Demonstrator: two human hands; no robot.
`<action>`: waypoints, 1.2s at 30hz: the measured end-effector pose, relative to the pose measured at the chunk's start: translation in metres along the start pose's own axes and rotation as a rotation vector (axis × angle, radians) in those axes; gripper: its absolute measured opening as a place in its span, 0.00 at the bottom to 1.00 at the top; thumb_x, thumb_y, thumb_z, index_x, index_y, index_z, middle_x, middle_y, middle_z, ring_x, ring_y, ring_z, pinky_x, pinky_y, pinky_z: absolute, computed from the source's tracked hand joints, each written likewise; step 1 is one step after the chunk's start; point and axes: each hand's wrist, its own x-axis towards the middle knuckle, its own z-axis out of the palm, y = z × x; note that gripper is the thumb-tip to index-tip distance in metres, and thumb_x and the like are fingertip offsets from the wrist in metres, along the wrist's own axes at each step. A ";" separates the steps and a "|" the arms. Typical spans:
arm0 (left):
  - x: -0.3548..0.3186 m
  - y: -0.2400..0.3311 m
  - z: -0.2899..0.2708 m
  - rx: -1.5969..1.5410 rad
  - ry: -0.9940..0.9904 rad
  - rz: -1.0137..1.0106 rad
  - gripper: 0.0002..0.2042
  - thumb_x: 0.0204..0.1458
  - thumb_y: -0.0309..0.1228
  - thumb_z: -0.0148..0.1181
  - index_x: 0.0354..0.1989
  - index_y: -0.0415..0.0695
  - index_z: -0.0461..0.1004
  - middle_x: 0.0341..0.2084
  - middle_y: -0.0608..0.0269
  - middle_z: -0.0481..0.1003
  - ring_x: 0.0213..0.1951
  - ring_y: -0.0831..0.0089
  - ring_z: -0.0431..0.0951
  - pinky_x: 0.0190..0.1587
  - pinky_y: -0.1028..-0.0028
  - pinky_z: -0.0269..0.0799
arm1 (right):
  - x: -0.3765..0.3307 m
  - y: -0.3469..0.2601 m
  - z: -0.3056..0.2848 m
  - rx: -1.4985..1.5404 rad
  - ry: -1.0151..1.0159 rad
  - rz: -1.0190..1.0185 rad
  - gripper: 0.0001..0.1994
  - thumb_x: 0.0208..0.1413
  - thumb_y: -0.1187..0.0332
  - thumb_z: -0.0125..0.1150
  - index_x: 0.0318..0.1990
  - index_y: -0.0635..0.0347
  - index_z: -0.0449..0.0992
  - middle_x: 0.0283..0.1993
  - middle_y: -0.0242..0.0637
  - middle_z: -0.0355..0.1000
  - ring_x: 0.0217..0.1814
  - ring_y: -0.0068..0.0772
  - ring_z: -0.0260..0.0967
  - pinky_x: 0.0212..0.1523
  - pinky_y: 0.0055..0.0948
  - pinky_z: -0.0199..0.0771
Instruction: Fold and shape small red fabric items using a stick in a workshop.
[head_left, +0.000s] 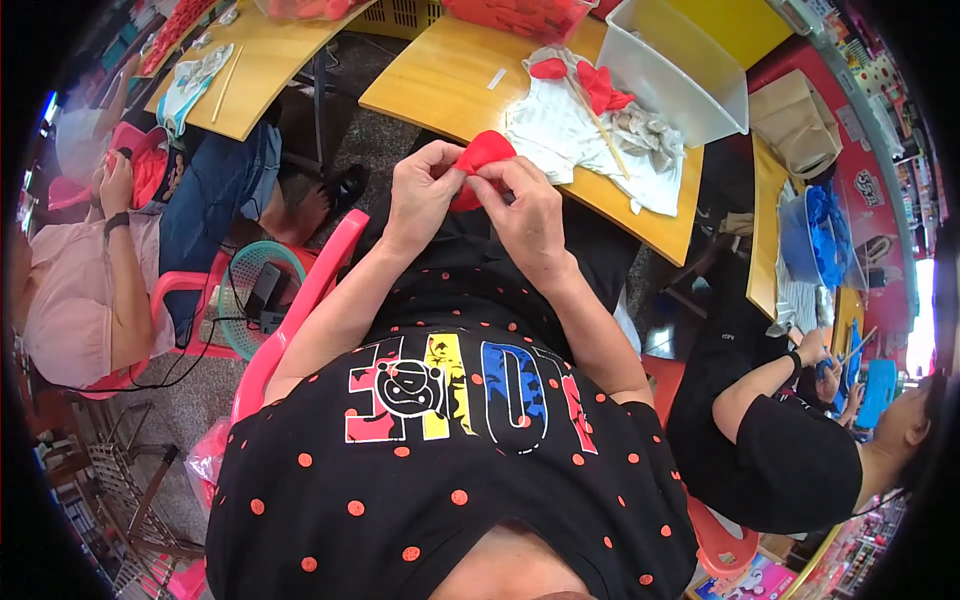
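Close in front of my body, above my lap, a small red piece of cloth is pinched between both hands. My left hand grips its lower left side with thumb and forefinger. From the right, my right hand holds the same piece, its fingertips almost meeting the left ones. Just beyond, a crumpled white cloth hangs slightly over the near edge of the wooden table. A thin wooden stick lies on that cloth, with loose red cloth pieces by its far end.
A clear plastic bin stands at the table's right, a red-filled container at its far edge. Left are a pink chair, a green basket and a seated person. Another person sits right, near a blue-filled tub.
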 end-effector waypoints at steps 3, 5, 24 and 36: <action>-0.002 -0.001 -0.002 0.041 -0.003 -0.012 0.04 0.52 0.20 0.56 0.35 0.36 0.75 0.27 0.66 0.76 0.30 0.84 0.74 0.35 0.83 0.70 | -0.002 0.003 0.003 -0.001 0.014 0.001 0.05 0.47 0.74 0.64 0.32 0.64 0.75 0.29 0.39 0.71 0.28 0.33 0.70 0.30 0.26 0.69; -0.001 -0.003 -0.001 0.050 -0.008 -0.005 0.05 0.51 0.20 0.56 0.36 0.36 0.75 0.27 0.66 0.76 0.31 0.83 0.74 0.36 0.82 0.71 | -0.002 -0.001 0.003 0.106 0.006 0.039 0.05 0.45 0.74 0.65 0.30 0.63 0.75 0.29 0.41 0.71 0.33 0.43 0.70 0.34 0.34 0.69; 0.006 -0.005 -0.016 -0.294 -0.216 -0.127 0.09 0.51 0.21 0.55 0.40 0.36 0.76 0.34 0.63 0.77 0.37 0.78 0.75 0.42 0.79 0.71 | -0.007 0.002 0.012 0.435 -0.222 0.288 0.07 0.52 0.71 0.61 0.34 0.67 0.75 0.31 0.41 0.72 0.34 0.31 0.71 0.37 0.27 0.69; -0.003 -0.011 0.000 0.270 0.105 0.153 0.08 0.45 0.18 0.57 0.36 0.35 0.75 0.31 0.61 0.72 0.33 0.76 0.74 0.37 0.78 0.69 | -0.004 0.001 0.011 0.258 -0.103 0.286 0.08 0.49 0.71 0.65 0.32 0.67 0.76 0.27 0.39 0.72 0.25 0.26 0.68 0.28 0.25 0.67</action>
